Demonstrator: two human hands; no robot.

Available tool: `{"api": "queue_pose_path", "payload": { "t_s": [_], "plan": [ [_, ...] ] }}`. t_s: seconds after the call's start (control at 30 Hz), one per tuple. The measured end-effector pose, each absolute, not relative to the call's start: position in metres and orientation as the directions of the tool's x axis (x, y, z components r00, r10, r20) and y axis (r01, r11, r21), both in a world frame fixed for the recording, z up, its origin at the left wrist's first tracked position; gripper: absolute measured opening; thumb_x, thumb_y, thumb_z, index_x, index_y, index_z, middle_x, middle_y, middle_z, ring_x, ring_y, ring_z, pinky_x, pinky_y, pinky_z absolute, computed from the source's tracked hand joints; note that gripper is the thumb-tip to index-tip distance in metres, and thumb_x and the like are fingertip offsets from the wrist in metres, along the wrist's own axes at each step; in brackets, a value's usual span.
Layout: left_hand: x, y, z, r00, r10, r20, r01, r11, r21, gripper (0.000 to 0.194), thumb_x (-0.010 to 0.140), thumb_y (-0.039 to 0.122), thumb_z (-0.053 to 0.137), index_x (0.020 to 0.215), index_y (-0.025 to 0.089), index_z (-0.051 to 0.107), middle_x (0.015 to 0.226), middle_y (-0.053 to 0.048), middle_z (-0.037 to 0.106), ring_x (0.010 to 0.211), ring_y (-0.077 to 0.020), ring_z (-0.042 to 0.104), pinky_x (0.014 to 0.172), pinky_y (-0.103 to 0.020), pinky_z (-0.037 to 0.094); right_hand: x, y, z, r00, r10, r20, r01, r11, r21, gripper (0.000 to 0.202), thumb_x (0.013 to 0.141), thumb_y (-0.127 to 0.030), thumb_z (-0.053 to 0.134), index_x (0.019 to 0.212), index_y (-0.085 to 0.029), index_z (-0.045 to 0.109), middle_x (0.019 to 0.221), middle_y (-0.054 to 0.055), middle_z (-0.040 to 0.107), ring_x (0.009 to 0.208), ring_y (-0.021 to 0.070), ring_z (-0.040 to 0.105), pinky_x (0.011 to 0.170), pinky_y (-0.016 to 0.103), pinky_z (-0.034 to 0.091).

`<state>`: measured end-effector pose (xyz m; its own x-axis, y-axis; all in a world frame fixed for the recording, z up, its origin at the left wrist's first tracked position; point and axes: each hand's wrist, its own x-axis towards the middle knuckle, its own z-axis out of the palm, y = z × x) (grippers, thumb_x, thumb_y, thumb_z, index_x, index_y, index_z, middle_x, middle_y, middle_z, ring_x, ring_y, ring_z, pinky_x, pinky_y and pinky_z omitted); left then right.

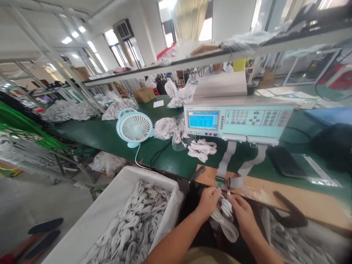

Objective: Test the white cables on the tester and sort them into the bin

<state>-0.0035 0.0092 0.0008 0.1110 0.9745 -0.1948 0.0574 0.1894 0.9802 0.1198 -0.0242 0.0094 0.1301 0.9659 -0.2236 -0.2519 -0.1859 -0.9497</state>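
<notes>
At the table's front edge, my left hand [208,201] is closed in a pinch on one end of a white cable, right at a small green circuit board [219,183]. My right hand [242,209] pinches the cable's other end beside a small dark connector [228,185]. Between and below both hands hangs the coiled white cable [227,228]. Grey ribbon cables [227,157] run from these connectors up to a light-blue tester [239,119] with a lit screen. Fingers hide the plugs, so I cannot tell how far they are inserted.
A white bin [154,174] full of coiled cables stands at left. On the green table [167,157] are a blue fan [136,127], a cable pile [202,148] and a dark phone [286,161]. A wooden board [261,187] lines the front edge. Someone's feet [45,225] show lower left.
</notes>
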Motion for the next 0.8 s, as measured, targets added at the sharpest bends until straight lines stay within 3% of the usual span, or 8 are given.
{"api": "queue_pose_path", "payload": {
  "t_s": [0.13,0.27,0.37,0.43,0.5,0.57,0.67,0.8],
  "plan": [
    [0.002,-0.006,0.01,0.161,0.957,-0.243,0.035,0.241,0.97,0.031,0.075,0.039,0.052,0.072,0.011,0.064,0.054,0.001,0.052,0.045,-0.0076,0.043,0.044,-0.019,0.034,0.12,-0.04,0.023,0.092,0.972,-0.215,-0.232,-0.189,-0.954,0.037,0.065,-0.047,0.071,0.058,-0.016,0.051,0.051,-0.003,0.043,0.046,0.0102,0.036,0.044,0.021,0.029],
    [0.004,-0.025,0.019,0.251,0.901,-0.353,-0.005,0.366,0.931,0.03,0.076,0.04,0.054,0.082,0.013,0.064,0.046,0.004,0.051,0.037,-0.0072,0.042,0.039,-0.018,0.031,0.164,-0.063,0.027,0.051,0.93,-0.365,-0.186,-0.35,-0.918,0.033,0.069,-0.047,0.064,0.066,-0.018,0.049,0.052,-0.004,0.042,0.044,0.0097,0.035,0.042,0.021,0.029],
    [0.0,-0.031,0.019,0.201,0.904,-0.377,-0.076,0.398,0.914,0.029,0.076,0.042,0.056,0.08,0.014,0.061,0.037,0.006,0.044,0.033,-0.007,0.04,0.037,-0.017,0.03,0.232,-0.091,0.013,0.116,0.898,-0.425,0.143,-0.438,-0.887,0.029,0.072,-0.048,0.057,0.069,-0.019,0.052,0.053,-0.003,0.046,0.045,0.0127,0.04,0.042,0.023,0.03],
    [-0.002,-0.033,0.018,0.162,0.92,-0.356,-0.114,0.376,0.92,0.026,0.076,0.041,0.057,0.076,0.015,0.059,0.038,0.006,0.046,0.034,-0.0069,0.042,0.038,-0.016,0.03,0.273,-0.113,0.0,0.217,0.896,-0.387,0.493,-0.443,-0.749,0.03,0.069,-0.05,0.056,0.067,-0.02,0.056,0.059,0.001,0.052,0.051,0.0172,0.047,0.045,0.026,0.034],
    [0.0,-0.035,0.018,0.153,0.934,-0.324,-0.12,0.343,0.932,0.024,0.076,0.039,0.058,0.074,0.015,0.057,0.04,0.005,0.048,0.036,-0.0072,0.044,0.039,-0.016,0.031,0.292,-0.129,-0.007,0.316,0.89,-0.329,0.652,-0.456,-0.606,0.035,0.067,-0.054,0.058,0.075,-0.02,0.06,0.073,0.006,0.059,0.061,0.0221,0.054,0.052,0.03,0.04],
    [0.008,-0.037,0.019,0.18,0.941,-0.287,-0.099,0.307,0.946,0.022,0.077,0.038,0.058,0.074,0.016,0.057,0.042,0.005,0.049,0.038,-0.0076,0.046,0.04,-0.017,0.033,0.282,-0.137,-0.005,0.231,0.899,-0.371,0.586,-0.433,-0.685,0.041,0.073,-0.056,0.055,0.092,-0.02,0.061,0.091,0.009,0.061,0.074,0.0246,0.058,0.062,0.033,0.046],
    [0.022,-0.041,0.025,0.282,0.933,-0.225,-0.044,0.246,0.968,0.02,0.078,0.036,0.057,0.073,0.016,0.056,0.055,0.003,0.054,0.041,-0.0072,0.049,0.044,-0.018,0.037,0.229,-0.128,0.012,-0.134,0.924,-0.358,0.236,-0.321,-0.917,0.038,0.087,-0.05,0.044,0.11,-0.021,0.054,0.104,0.007,0.06,0.09,0.0225,0.058,0.077,0.032,0.046],
    [0.026,-0.047,0.032,0.401,0.894,-0.197,-0.022,0.225,0.974,0.015,0.078,0.03,0.057,0.079,0.015,0.058,0.068,0.0,0.057,0.052,-0.0075,0.052,0.053,-0.02,0.04,0.169,-0.105,0.028,-0.224,0.959,-0.171,0.168,-0.134,-0.977,0.024,0.09,-0.04,0.046,0.089,-0.017,0.054,0.083,0.002,0.059,0.078,0.0177,0.055,0.068,0.027,0.044]
  ]
}}
